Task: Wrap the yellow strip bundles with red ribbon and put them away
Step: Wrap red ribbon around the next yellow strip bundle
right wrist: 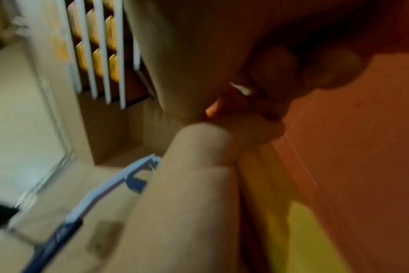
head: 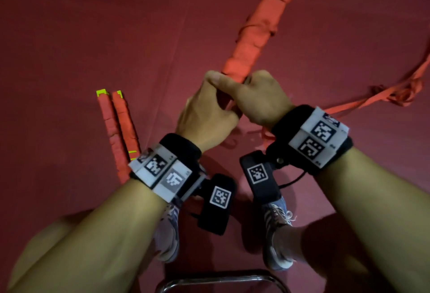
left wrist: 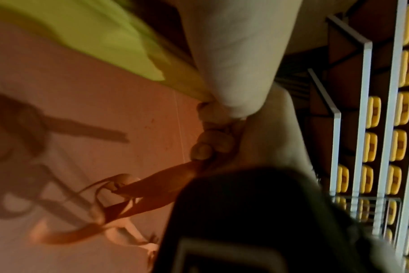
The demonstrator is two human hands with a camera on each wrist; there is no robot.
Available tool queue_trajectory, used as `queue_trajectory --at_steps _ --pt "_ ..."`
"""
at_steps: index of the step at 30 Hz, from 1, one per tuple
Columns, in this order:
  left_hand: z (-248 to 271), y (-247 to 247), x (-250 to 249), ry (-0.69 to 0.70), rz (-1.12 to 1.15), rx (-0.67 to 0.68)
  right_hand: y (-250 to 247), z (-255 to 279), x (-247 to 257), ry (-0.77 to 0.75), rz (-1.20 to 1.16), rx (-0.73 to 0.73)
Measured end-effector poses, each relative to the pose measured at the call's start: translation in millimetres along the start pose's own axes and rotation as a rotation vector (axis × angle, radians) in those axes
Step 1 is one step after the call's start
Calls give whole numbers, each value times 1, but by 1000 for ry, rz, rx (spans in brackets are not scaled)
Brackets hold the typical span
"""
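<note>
Grips, with the left hand, the near end of a long yellow strip bundle sheathed in red winding and slanting away to the far right, fingers curled round it, thumb on top. Clenches the right hand just beside, touching the left, curled on a flat red fabric ribbon trailing right across the dark red floor mat into a loose tangle. Has two shorter wrapped bundles lying side by side on the mat left of the hands, yellow tips showing at their far ends. Wears black wristbands with white coded tags on both forearms, and grey laced trainers planted on the mat by a chromed tube frame at the near edge. Makes out, in the blurred wrist views, only bare yellow strips beside a palm and ribbon emerging under curled fingers.
</note>
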State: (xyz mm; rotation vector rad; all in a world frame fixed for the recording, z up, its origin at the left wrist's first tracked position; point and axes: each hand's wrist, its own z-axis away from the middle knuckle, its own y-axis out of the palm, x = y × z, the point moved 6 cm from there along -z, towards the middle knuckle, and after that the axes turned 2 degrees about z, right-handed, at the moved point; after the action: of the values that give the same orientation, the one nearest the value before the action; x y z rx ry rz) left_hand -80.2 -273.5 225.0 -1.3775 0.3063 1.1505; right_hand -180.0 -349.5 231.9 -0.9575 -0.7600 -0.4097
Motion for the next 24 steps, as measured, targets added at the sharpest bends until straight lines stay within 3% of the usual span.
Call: queue_trajectory --at_steps 4,7,8,10,16,20,24 --pt "-12 -4 -3 -67 316 124 -8 -1 5 -37 -369 98" --pt "-1 0 -12 -169 635 452 -12 5 13 -120 -550 262" --pt "4 1 -14 -211 632 541 -11 8 14 -151 -554 336" --pt "12 0 -12 -253 584 587 -9 11 13 -191 -457 398" --pt "0 -7 -1 -187 455 295 -17 4 17 -245 -113 288" --pt "-5 -14 2 -45 281 128 -7 -4 7 -175 -68 310" --pt "-11 -21 12 -46 127 -39 -6 -7 3 -112 -20 278"
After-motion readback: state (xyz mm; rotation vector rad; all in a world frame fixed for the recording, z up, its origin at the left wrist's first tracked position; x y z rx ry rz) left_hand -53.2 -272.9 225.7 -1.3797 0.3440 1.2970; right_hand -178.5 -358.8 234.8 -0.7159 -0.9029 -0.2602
